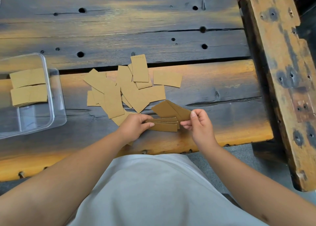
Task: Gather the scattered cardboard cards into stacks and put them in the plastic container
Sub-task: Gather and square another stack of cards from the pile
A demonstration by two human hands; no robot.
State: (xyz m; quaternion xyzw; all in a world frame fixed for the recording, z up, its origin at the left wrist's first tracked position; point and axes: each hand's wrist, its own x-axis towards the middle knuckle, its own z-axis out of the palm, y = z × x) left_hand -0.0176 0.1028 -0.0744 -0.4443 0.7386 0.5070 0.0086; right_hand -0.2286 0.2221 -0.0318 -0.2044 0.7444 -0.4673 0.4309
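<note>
Weathered plank table [171, 20]; both hands' fingers [148, 125] pinch flat corrugated cardboard cards [164, 125].

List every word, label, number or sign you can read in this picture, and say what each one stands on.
No readable text anywhere.
Topmost loose card: faint marks near its upper edge, too blurred to read.
Other scattered cards, the card stacks in the plastic container, and the cards held by the left hand and right hand: plain cardboard, no print visible.
Wooden table: no writing.
</note>
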